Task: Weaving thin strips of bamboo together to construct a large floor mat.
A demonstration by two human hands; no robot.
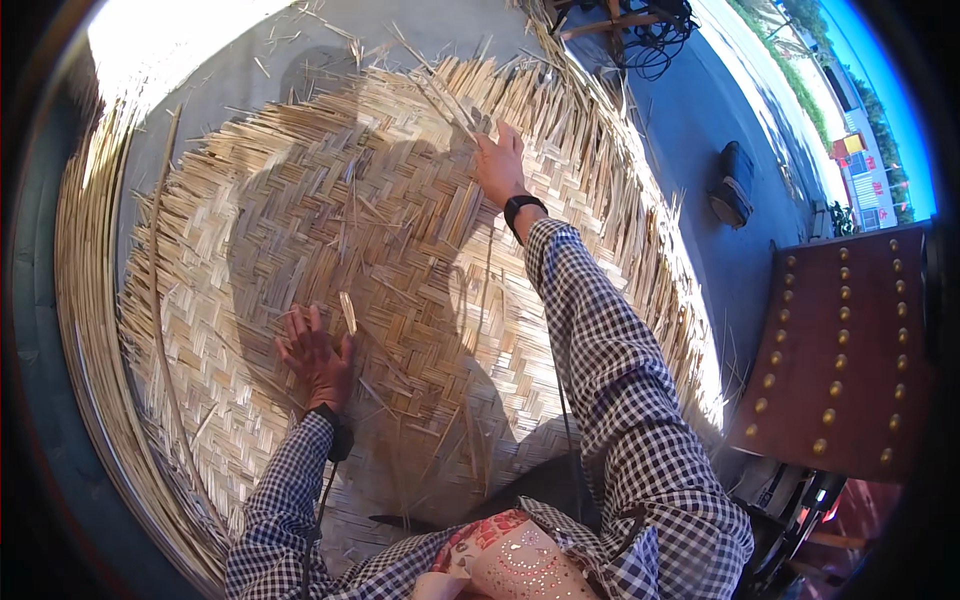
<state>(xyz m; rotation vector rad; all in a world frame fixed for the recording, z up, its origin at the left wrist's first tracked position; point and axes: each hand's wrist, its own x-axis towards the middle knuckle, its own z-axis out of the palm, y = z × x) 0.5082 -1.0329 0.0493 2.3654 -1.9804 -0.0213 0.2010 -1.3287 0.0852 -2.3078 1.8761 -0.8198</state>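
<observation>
A large mat (300,240) woven from pale flat reed strips in a slanting pattern spreads beneath both hands, its far and side edges fringed with unwoven ends. My left hand (318,360) rests flat on the weave, fingers spread, with a short loose piece of reed standing beside its thumb. Farther off, near the mat's far right edge, the fingers of my right hand (500,165) are curled at the end of a few loose reed strips (450,105). Its fingertips are partly hidden. Both sleeves are checked, and each wrist wears a dark band.
A thick bundle of long reeds (85,290) curves along the left side. On the right are a reddish-brown studded panel (835,350) and a dark object (733,185) on the floor. Coiled black cable (655,35) hangs at the top. Loose straw litters the mat.
</observation>
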